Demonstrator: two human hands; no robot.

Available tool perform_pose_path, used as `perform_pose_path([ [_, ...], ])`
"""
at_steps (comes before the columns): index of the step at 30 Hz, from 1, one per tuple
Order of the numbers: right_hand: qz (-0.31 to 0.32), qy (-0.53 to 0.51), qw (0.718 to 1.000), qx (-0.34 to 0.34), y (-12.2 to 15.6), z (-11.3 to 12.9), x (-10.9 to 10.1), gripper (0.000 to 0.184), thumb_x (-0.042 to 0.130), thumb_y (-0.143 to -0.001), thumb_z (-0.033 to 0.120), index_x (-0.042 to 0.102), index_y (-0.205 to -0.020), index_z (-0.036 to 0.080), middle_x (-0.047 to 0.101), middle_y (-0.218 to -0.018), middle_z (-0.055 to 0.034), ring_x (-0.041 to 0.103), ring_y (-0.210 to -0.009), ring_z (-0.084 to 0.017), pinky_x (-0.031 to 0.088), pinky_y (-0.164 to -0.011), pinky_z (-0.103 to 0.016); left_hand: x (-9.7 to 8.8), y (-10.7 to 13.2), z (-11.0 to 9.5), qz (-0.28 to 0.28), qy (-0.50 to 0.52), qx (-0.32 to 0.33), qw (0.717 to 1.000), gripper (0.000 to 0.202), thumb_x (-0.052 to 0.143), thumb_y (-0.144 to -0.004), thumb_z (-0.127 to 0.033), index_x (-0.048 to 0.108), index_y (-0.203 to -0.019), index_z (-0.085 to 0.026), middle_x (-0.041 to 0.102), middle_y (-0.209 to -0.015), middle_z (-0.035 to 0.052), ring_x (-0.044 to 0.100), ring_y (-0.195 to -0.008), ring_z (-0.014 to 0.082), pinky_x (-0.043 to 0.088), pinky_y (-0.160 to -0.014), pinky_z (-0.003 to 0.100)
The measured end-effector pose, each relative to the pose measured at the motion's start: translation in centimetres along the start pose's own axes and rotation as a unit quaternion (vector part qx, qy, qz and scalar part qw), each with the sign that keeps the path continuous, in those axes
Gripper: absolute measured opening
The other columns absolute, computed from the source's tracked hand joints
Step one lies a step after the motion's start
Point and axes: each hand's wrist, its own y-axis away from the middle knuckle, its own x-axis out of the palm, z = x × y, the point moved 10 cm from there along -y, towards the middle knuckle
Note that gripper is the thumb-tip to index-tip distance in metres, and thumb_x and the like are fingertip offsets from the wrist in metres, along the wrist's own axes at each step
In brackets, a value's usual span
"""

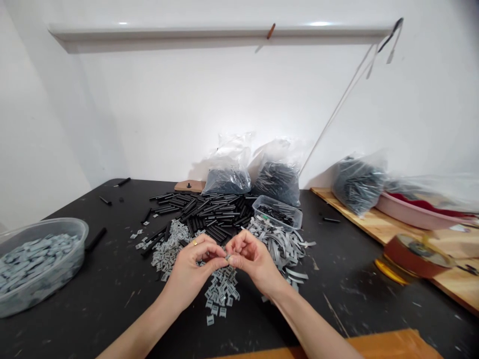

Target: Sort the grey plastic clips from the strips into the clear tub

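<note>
Head view, left hand (190, 267) and right hand (252, 259) together, both grips clamped on small grey plastic clip (227, 257), loose clip pile (220, 291) below, black rods (209, 214) beyond

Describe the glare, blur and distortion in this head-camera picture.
In the head view, glare blooms on the white wall behind the plastic bags; the wide lens bows the shelf; the reddish round container blurs; the left hand and right hand stay sharp.

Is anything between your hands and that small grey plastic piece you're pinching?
Nothing visible: the left hand and right hand pinch the small grey plastic piece directly at their fingertips, above a loose pile of small grey plastic pieces.
</note>
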Motion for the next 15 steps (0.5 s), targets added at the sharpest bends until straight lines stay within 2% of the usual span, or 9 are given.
perform_pose_path([
  [3,0.005,0.030,1.000,0.001,0.1,0.3,0.0,0.032,0.079,-0.070,0.024,0.049,-0.080,0.018,0.057,-0.081,-0.0001,0.049,-0.072,-0.011,0.038,-0.066,-0.023,0.9,0.0,0.3,0.071,0.030,-0.018,0.997,0.014,0.069,-0.079,-0.030,0.063,-0.073,-0.018,0.054,-0.084,0.0038,0.055,-0.079,0.0177,0.046,-0.067,0.026],
  [6,0.017,0.043,0.999,0.023,0.1,-0.1,0.0,0.029,0.080,-0.070,0.025,0.055,-0.082,0.017,0.059,-0.081,-0.0004,0.053,-0.072,-0.011,0.042,-0.069,-0.024,1.4,0.4,-0.4,0.111,0.010,0.005,0.994,0.016,0.064,-0.083,-0.031,0.058,-0.075,-0.018,0.052,-0.086,0.0038,0.052,-0.079,0.0174,0.043,-0.069,0.027],
  [10,0.054,0.034,0.993,0.098,0.3,-1.9,0.6,0.027,0.073,-0.077,0.035,0.058,-0.087,0.015,0.060,-0.072,-0.0005,0.057,-0.064,-0.011,0.046,-0.065,-0.026,1.5,0.8,-1.5,0.101,-0.059,0.054,0.992,0.014,0.053,-0.089,-0.024,0.052,-0.077,-0.020,0.051,-0.086,0.0033,0.050,-0.084,0.0184,0.041,-0.076,0.030],
  [15,-0.008,0.011,0.994,0.112,0.1,-2.5,-0.3,0.027,0.077,-0.073,0.035,0.061,-0.078,0.014,0.061,-0.069,0.0003,0.055,-0.061,-0.010,0.045,-0.063,-0.023,0.9,0.6,-1.4,0.062,-0.082,0.069,0.992,0.016,0.047,-0.092,-0.025,0.048,-0.077,-0.020,0.048,-0.086,0.0034,0.049,-0.083,0.0191,0.040,-0.076,0.031],
])
